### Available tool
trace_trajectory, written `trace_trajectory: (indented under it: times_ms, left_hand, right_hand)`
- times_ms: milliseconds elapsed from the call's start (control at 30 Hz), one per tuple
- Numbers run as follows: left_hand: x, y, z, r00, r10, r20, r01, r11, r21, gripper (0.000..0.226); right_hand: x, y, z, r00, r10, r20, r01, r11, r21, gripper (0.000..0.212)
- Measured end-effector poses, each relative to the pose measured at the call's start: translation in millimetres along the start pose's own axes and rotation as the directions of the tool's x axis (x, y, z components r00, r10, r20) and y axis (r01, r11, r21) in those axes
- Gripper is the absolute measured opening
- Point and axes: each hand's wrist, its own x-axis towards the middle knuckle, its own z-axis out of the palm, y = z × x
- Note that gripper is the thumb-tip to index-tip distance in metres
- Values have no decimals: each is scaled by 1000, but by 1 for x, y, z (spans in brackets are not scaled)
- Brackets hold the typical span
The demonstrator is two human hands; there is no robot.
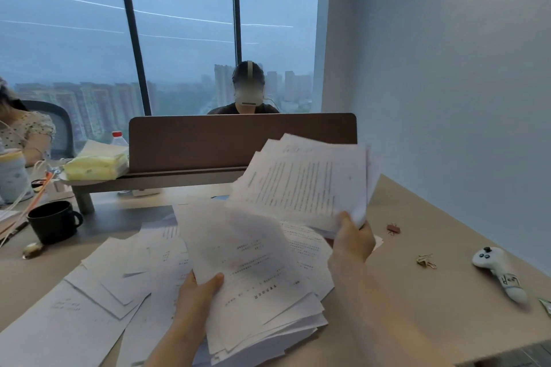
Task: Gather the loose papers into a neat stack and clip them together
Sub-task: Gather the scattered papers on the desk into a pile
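Printed white sheets lie scattered over the desk [417, 292]; loose papers [98, 292] spread to the left. My left hand [196, 292] grips the lower left edge of a thick, uneven bundle [256, 286] lifted in front of me. My right hand [351, 238] holds a second batch of sheets [301, 182] raised and tilted above the desk, pinched at its lower right corner. Two binder clips lie on the bare desk to the right: a reddish one [393, 229] and a gold one [425, 261].
A black mug [53, 222] stands at the left, with a small crumpled object [32, 249] before it. A white handheld controller [498, 272] lies at the right. A brown divider panel [238, 140] crosses the back; a person sits behind it, another at far left.
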Motion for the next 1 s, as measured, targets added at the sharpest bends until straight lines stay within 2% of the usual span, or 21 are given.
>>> trace_trajectory:
  times_ms: [233, 367, 500, 633, 733, 900, 1000]
  left_hand:
    - [-5, -8, -2, 1000, -13, 6, 14, 998, -62, 41]
    - [-9, -8, -1, 1000, 26, 15, -25, 998, -60, 50]
    - [-9, -6, 1, 999, 32, 3, -31, 998, -57, 48]
    - [-8, -8, 2, 999, 32, -12, -32, 998, -60, 47]
    - [-6, -10, 2, 1000, 24, -17, -25, 998, -58, 45]
    - [1, -15, 0, 998, -40, -38, 37, 996, -84, 34]
    - [3, -16, -2, 997, -66, -38, 64, 996, -55, 33]
  right_hand:
    - [-45, 48, -13, 979, 197, 46, -193, 978, -83, 14]
    - [-56, 61, -17, 967, 233, 103, -210, 959, -190, 21]
    - [-60, 70, -18, 928, 320, 189, -241, 905, -351, 20]
    - [-65, 76, -22, 843, 457, 284, -281, 824, -492, 20]
    - [-68, 77, -20, 772, 562, 297, -286, 724, -627, 27]
    - [-75, 71, -22, 616, 715, 330, -302, 601, -740, 17]
    - [-78, 68, -22, 492, 804, 333, -242, 494, -835, 26]
